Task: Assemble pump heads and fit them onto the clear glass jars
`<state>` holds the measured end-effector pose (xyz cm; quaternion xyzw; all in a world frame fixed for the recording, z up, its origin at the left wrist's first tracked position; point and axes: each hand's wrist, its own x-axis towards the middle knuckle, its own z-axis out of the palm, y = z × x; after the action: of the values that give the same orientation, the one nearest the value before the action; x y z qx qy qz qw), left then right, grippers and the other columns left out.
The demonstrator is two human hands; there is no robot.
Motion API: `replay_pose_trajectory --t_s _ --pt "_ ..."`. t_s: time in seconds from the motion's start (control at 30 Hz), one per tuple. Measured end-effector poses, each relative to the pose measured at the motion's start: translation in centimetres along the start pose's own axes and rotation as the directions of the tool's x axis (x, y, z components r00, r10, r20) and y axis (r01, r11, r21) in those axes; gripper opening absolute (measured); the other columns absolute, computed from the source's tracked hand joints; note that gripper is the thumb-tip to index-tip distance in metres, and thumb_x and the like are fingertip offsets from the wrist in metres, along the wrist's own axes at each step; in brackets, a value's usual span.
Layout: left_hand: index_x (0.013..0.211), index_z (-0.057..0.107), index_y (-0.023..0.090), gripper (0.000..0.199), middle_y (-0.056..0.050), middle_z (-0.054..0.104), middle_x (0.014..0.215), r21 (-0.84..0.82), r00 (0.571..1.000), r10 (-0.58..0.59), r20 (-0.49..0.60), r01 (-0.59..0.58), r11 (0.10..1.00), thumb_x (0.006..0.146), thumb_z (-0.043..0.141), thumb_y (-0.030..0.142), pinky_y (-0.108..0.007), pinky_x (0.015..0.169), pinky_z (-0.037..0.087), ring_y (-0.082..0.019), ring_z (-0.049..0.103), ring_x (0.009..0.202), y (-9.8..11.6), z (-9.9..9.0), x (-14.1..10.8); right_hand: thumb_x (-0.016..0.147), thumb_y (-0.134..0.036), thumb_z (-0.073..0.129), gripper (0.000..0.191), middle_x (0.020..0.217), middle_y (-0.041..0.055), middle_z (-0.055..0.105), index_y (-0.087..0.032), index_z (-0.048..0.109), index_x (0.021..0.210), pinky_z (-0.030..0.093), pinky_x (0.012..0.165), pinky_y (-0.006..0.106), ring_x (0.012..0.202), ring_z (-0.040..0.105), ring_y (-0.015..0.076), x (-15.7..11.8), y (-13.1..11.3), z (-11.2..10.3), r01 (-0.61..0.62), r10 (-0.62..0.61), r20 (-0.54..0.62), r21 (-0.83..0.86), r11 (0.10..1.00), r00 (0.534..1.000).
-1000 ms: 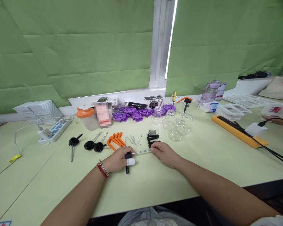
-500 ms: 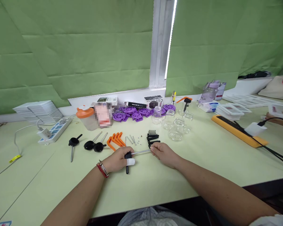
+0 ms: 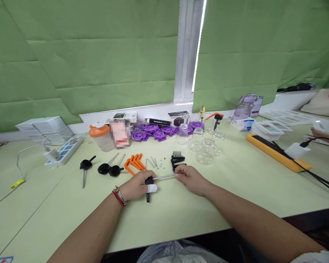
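My left hand point(image 3: 137, 185), a white wrap on its thumb, is closed around a black part with a metal rod point(image 3: 164, 177). The part's black handle point(image 3: 148, 197) sticks out below the fingers, and the rod runs level to the right. At the rod's far end my right hand point(image 3: 190, 179) pinches the tip; whether a smaller piece is between those fingers is hidden. Just behind the right hand lie black handles point(image 3: 178, 160) and small springs point(image 3: 177, 153). Orange bent levers point(image 3: 135, 162), loose metal pins point(image 3: 154, 162) and tiny screws point(image 3: 161, 164) lie beyond the left hand.
Black cups with rods point(image 3: 104, 168) lie left. Purple wheel-like parts point(image 3: 159, 133), glass jars point(image 3: 207, 146) and an orange-lidded shaker point(image 3: 99, 137) stand behind. White power strip point(image 3: 68, 151) at left; orange power strip point(image 3: 276, 151) with cables at right. A co-worker's hand point(image 3: 326, 136) is far right.
My hands and the rod stay almost still, with a slight shift of the right fingers. At far right the co-worker's white tray has tilted and moved.
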<state>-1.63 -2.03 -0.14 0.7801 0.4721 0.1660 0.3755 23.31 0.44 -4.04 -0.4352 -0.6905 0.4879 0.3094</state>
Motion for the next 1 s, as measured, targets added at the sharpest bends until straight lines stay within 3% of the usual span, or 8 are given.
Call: replay_pose_trajectory --t_s 0.47,0.63,0.77,1.0 --pt "0.084 0.056 0.017 0.035 0.0 0.051 0.077 0.01 1.0 0.002 0.004 -0.002 1.0 0.074 0.06 0.05 -0.024 0.062 0.04 -0.014 0.046 0.069 0.19 -0.07 0.02 0.088 -0.044 0.041 0.032 0.056 -0.004 0.039 -0.019 0.046 0.068 0.028 0.048 0.023 0.05 0.033 0.0095 -0.16 -0.37 -0.07 -0.007 0.01 0.038 -0.058 0.998 0.999" --pt "0.085 0.056 0.017 0.034 0.0 0.051 0.077 0.001 1.0 0.01 -0.003 -0.01 1.0 0.074 0.06 0.05 -0.024 0.062 0.039 -0.014 0.046 0.07 0.06 -0.05 0.01 0.087 -0.042 0.044 0.03 0.056 -0.0041 0.04 -0.019 0.048 0.068 0.027 0.048 0.023 0.05 0.033 0.0098 -0.14 -0.4 0.03 -0.02 0.02 0.011 -0.036 0.999 1.0" --pt "0.086 0.057 0.017 0.034 0.001 0.051 0.077 -0.004 1.0 0.001 0.006 -0.001 1.0 0.074 0.06 0.048 -0.024 0.062 0.039 -0.013 0.046 0.069 0.05 -0.03 -0.01 0.081 -0.037 0.053 0.018 0.068 -0.002 0.048 -0.018 0.054 0.08 0.032 0.055 0.023 0.06 0.04 0.0107 -0.11 -0.62 0.16 0.028 -0.027 -0.021 0.03 0.999 0.999" --pt "0.086 0.058 0.017 0.026 0.0 0.052 0.078 0.017 1.0 0.016 0.004 -0.017 1.0 0.075 0.061 0.04 -0.024 0.062 0.039 -0.013 0.047 0.069 0.26 -0.13 -0.09 0.08 -0.031 0.051 0.015 0.062 -0.0034 0.042 -0.018 0.055 0.074 0.027 0.051 0.023 0.055 0.033 0.0099 -0.13 -0.66 0.19 0.024 -0.026 -0.03 -0.079 0.997 0.999"
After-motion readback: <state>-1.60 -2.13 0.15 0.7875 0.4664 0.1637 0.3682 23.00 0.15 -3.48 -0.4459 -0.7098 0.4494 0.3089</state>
